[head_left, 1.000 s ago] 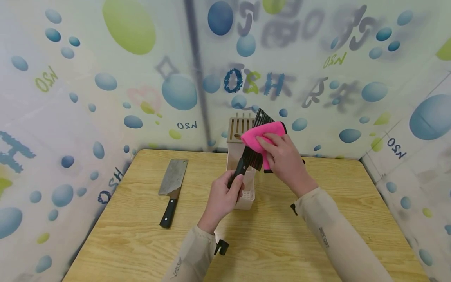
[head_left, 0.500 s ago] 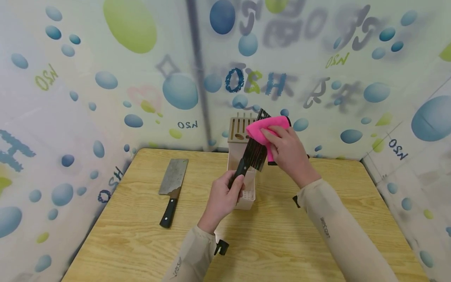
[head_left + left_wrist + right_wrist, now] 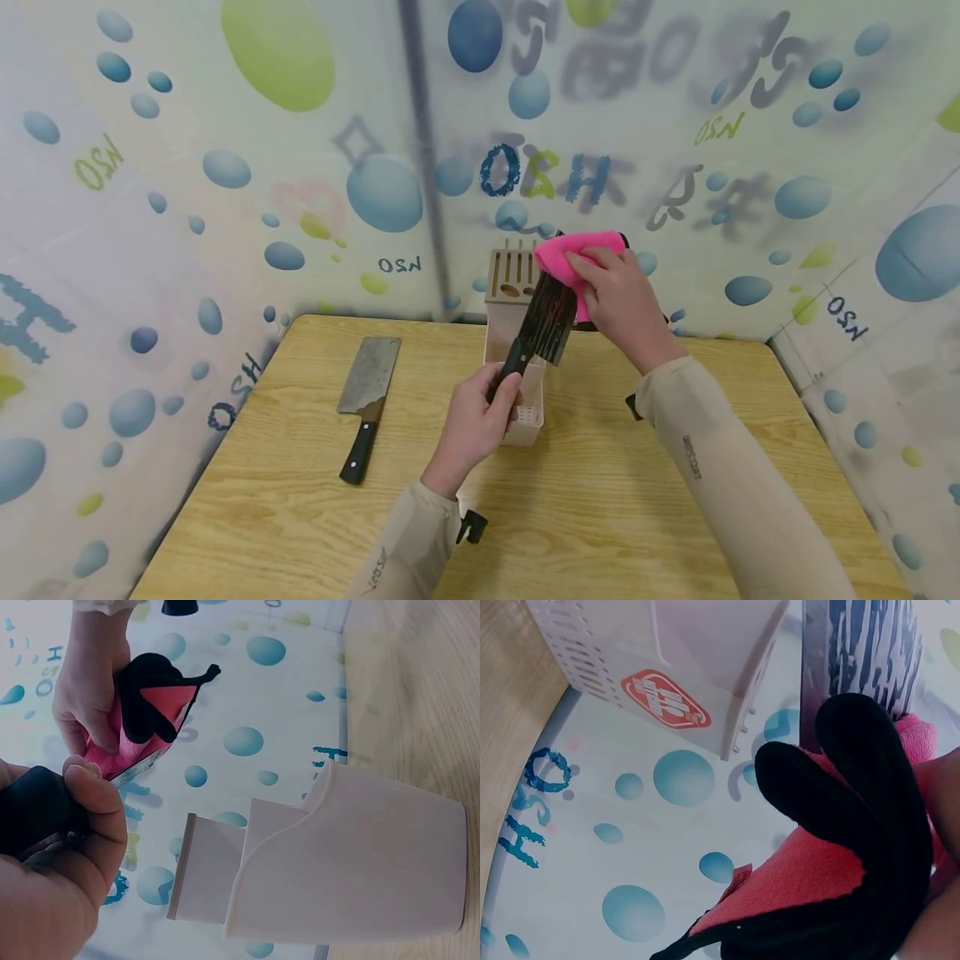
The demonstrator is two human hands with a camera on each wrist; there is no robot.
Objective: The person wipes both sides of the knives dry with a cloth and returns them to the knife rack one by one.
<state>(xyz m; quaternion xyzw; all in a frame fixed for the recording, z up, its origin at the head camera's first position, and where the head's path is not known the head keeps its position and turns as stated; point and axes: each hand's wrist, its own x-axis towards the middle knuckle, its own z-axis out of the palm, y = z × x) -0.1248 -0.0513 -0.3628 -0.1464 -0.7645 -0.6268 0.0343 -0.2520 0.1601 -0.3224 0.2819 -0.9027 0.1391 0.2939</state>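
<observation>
My left hand [image 3: 478,417] grips the black handle of a cleaver [image 3: 550,321], raised with its tip slanting up and away. Dark streaks run along the blade, which also shows in the right wrist view. In my right hand [image 3: 626,304] a pink cloth [image 3: 573,258] with black edging is pinched over the upper end of the blade, hiding the tip. Behind the cleaver stands a beige knife block [image 3: 507,279] with slots on top. A second cleaver [image 3: 370,375], grey with a black handle, lies on the table to the left.
The wooden table [image 3: 277,483] backs onto a wall [image 3: 300,150] printed with blue and green drops. The knife block's pale side [image 3: 360,862] shows in the left wrist view, with perforations and a red label [image 3: 666,700] in the right wrist view.
My right hand has slid the pink cloth up the blade toward its tip, baring more of the streaked lower part. The left hand has stayed in place on the handle.
</observation>
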